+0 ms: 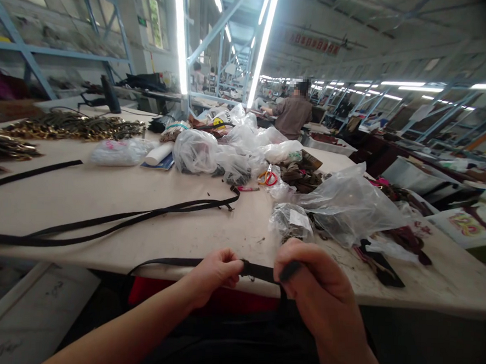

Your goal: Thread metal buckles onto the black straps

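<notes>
Narrow black strap [261, 272], flat, straight mid-length; curving downward at left

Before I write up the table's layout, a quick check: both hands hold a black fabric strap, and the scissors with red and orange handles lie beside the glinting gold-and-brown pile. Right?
Wrong place: the head view shows the scissors beside the clear plastic bags, not the gold-and-brown pile. The left hand and right hand do both hold the black strap.
</notes>
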`<state>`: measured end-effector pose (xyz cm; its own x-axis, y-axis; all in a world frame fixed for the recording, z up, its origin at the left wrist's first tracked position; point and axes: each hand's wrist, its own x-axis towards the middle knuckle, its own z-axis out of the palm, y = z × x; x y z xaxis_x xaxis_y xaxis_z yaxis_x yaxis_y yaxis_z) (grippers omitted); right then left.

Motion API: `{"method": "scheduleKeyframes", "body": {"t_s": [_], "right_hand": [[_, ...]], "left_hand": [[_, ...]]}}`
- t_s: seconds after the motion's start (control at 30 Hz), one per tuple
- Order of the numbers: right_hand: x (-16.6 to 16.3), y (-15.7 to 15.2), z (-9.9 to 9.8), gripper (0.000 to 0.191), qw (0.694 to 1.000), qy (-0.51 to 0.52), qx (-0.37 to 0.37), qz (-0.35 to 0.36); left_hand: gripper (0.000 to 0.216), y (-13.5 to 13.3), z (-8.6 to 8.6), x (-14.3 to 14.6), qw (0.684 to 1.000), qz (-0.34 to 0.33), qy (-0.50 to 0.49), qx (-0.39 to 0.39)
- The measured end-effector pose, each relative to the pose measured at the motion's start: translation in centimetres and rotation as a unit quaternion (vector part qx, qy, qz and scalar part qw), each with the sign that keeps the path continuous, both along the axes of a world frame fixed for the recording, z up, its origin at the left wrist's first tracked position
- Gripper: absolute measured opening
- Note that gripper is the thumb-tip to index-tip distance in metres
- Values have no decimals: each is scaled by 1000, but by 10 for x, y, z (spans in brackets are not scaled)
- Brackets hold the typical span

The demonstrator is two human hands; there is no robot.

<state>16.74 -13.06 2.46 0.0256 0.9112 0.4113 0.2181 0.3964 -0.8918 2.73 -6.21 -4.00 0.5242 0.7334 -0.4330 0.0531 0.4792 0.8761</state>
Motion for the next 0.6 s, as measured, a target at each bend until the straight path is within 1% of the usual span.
{"method": "scheduleKeyframes", "body": {"t_s": [0.03, 0.07, 0.1, 0.13, 0.17, 0.2, 0.23, 0.27, 0.33, 0.4, 0.5, 0.6], "right_hand": [[2, 2, 0, 14, 994, -101, -7, -31], [4, 5, -2, 16, 975, -213, -19, -62], [6, 9, -7, 18, 944, -317, -34, -85], [6, 13, -13, 20, 909, -400, -48, -103], [6, 16, -20, 22, 879, -458, -63, -117], [6, 19, -26, 22, 857, -494, -78, -124], [5, 21, -31, 22, 845, -512, -90, -123], [3, 22, -36, 23, 841, -518, -100, -116], [0, 22, -41, 23, 847, -509, -112, -104], [-1, 23, -44, 23, 858, -489, -111, -107], [0, 26, -49, 25, 879, -449, -96, -130], [4, 32, -56, 26, 900, -394, -106, -151]], "left_hand": [[23, 0, -2, 1, 1000, 10, -17, -10], [24, -1, -3, 1, 999, 19, -38, -20], [24, -1, -4, 0, 998, 28, -54, -30], [24, -1, -4, 0, 997, 34, -65, -38], [24, 0, -5, 0, 996, 38, -68, -42], [22, 0, -5, 0, 996, 39, -63, -41], [20, 1, -6, 1, 997, 42, -54, -34], [19, 2, -8, 1, 998, 45, -44, -26], [16, 3, -10, 3, 998, 52, -22, -6], [16, 3, -13, 4, 998, 55, -11, 17], [17, 2, -15, 4, 998, 47, -16, 45], [20, 1, -18, 4, 998, 51, -35, 30]]}}
